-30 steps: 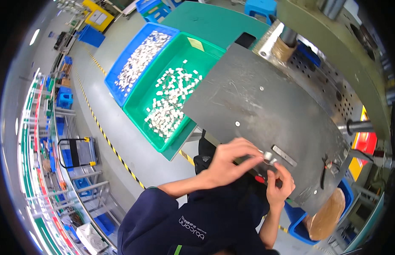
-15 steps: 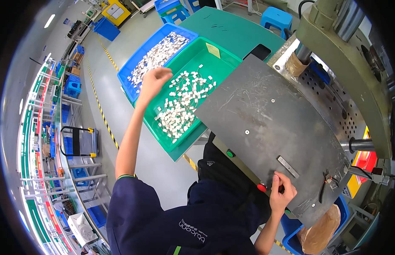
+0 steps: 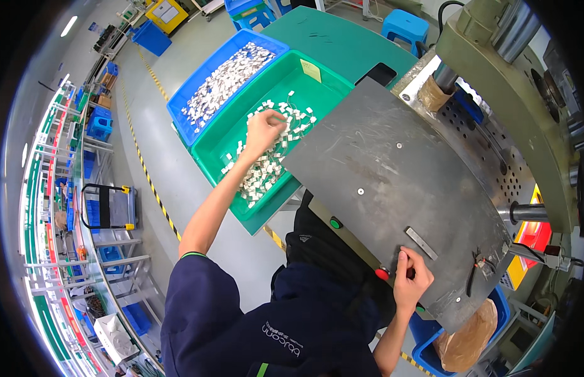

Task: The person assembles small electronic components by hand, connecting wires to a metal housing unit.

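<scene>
My left hand [image 3: 265, 131] is over the green tray [image 3: 207, 154], its fingers closed in a pinch; whatever is between them is too small to make out. Below it lies a loose heap of small white connectors [image 3: 261, 173] with thin wires. My right hand [image 3: 412, 281] hovers by the near edge of the dark metal plate [image 3: 380, 138], thumb and fingers curled together, and what they may hold is hidden. Just beyond its fingertips a short metal bar [image 3: 421, 244] lies on the plate. Pliers with dark handles [image 3: 472, 276] rest to the right.
A blue tray [image 3: 179, 103] full of small white pieces adjoins the green one on a green table [image 3: 342, 38]. A heavy press [image 3: 512, 81] rises at the right. A red button [image 3: 382, 273] sits on the plate's near side, above a blue bin [image 3: 424, 345] with brown paper.
My left hand has moved right, from the border between the trays to over the connectors in the green tray. My right hand stays near the metal bar with fingers curled.
</scene>
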Demonstrator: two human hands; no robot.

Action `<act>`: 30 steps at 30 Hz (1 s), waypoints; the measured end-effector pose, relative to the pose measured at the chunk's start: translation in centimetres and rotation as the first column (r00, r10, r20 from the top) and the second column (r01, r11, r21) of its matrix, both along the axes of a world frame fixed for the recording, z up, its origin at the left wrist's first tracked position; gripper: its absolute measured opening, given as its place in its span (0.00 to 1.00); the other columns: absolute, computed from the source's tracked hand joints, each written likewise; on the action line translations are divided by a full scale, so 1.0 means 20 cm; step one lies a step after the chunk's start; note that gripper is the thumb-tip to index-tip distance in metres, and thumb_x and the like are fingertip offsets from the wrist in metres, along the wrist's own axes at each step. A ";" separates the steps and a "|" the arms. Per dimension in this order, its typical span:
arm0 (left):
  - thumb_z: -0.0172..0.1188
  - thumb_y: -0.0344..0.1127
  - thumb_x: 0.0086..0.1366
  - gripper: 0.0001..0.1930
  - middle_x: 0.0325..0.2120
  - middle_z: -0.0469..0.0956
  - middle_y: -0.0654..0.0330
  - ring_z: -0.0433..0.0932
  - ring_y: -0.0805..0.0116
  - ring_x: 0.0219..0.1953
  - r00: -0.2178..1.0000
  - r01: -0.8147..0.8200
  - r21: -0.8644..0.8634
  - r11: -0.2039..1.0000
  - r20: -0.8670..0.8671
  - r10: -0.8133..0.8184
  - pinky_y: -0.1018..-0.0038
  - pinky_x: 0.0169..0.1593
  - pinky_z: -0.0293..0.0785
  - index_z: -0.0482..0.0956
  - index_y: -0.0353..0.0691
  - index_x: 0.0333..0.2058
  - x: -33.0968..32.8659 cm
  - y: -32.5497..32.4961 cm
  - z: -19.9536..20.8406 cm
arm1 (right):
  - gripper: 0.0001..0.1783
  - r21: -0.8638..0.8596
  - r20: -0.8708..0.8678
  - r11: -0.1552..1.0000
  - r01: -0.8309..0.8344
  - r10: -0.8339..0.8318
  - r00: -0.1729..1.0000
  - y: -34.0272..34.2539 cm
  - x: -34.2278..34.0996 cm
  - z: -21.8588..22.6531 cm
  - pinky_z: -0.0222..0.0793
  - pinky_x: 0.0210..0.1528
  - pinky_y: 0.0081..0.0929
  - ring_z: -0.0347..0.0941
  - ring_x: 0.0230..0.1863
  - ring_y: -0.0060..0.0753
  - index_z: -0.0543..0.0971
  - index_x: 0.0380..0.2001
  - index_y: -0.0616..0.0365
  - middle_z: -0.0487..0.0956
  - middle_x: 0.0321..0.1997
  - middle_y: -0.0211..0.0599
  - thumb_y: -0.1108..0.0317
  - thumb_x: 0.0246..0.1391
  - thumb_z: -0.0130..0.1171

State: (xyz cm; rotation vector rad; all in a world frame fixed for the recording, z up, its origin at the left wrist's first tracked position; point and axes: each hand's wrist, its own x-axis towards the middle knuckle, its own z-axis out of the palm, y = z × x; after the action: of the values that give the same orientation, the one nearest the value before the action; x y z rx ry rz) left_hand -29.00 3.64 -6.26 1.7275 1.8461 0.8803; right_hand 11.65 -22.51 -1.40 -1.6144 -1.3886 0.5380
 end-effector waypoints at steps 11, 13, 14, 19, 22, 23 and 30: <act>0.58 0.27 0.68 0.10 0.33 0.86 0.59 0.83 0.74 0.35 0.981 -0.005 -0.029 1.000 0.194 0.010 0.73 0.42 0.77 0.86 0.35 0.43 -0.18 -0.01 0.08 | 0.03 -0.003 0.012 1.000 -0.004 0.004 1.000 0.02 0.00 0.00 0.49 0.22 0.21 0.56 0.19 0.13 0.87 0.38 0.61 0.65 0.17 0.21 0.77 0.62 0.68; 0.54 0.28 0.67 0.12 0.32 0.86 0.59 0.83 0.72 0.34 0.971 0.062 -0.089 0.994 0.234 -0.039 0.73 0.41 0.77 0.88 0.35 0.40 -0.22 0.00 -0.01 | 0.03 -0.010 0.014 1.000 -0.015 0.015 1.000 0.01 -0.01 0.00 0.49 0.22 0.21 0.56 0.19 0.13 0.87 0.38 0.61 0.65 0.17 0.21 0.77 0.62 0.68; 0.52 0.29 0.66 0.14 0.36 0.86 0.53 0.83 0.69 0.36 0.982 0.067 -0.149 0.987 0.185 -0.039 0.70 0.41 0.76 0.90 0.36 0.37 -0.24 0.02 -0.03 | 0.03 -0.014 0.002 1.000 -0.014 0.014 1.000 0.02 -0.01 0.01 0.49 0.22 0.21 0.56 0.19 0.13 0.87 0.38 0.61 0.65 0.17 0.21 0.77 0.62 0.68; 0.57 0.32 0.65 0.13 0.46 0.78 0.47 0.80 0.59 0.41 0.994 -0.060 -0.109 0.992 0.085 0.069 0.61 0.46 0.75 0.91 0.39 0.37 0.01 0.02 -0.04 | 0.03 -0.014 -0.011 1.000 -0.003 0.003 1.000 0.02 -0.01 0.00 0.48 0.22 0.21 0.55 0.19 0.13 0.87 0.38 0.61 0.65 0.16 0.21 0.77 0.61 0.68; 0.70 0.37 0.57 0.09 0.40 0.71 0.55 0.72 0.51 0.51 0.986 0.002 0.203 0.979 -0.166 0.032 0.57 0.54 0.68 0.92 0.48 0.37 0.05 0.11 -0.14 | 0.03 -0.021 -0.018 1.000 -0.006 0.005 1.000 0.02 -0.01 0.02 0.48 0.22 0.21 0.55 0.19 0.12 0.87 0.37 0.61 0.65 0.16 0.21 0.77 0.61 0.68; 0.70 0.37 0.57 0.09 0.40 0.71 0.55 0.72 0.51 0.51 0.986 0.000 0.205 0.979 -0.165 0.035 0.57 0.54 0.68 0.92 0.48 0.37 0.06 0.13 -0.15 | 0.03 -0.025 -0.008 1.000 -0.013 0.013 1.000 0.02 -0.01 0.02 0.51 0.21 0.21 0.57 0.18 0.14 0.87 0.37 0.61 0.66 0.16 0.23 0.78 0.61 0.68; 0.76 0.44 0.54 0.10 0.44 0.67 0.57 0.65 0.52 0.53 0.920 0.072 0.070 0.995 -0.391 -0.039 0.56 0.55 0.61 0.93 0.56 0.36 0.07 0.24 -0.14 | 0.03 -0.021 0.006 1.000 -0.018 0.018 1.000 0.03 -0.01 0.01 0.53 0.21 0.22 0.59 0.16 0.16 0.87 0.37 0.61 0.67 0.16 0.26 0.78 0.60 0.68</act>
State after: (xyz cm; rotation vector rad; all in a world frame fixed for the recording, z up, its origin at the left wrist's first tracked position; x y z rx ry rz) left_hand -27.63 8.35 -8.98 2.1199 2.0143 0.6304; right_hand 11.52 -21.96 -1.10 -1.6230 -1.4071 0.5602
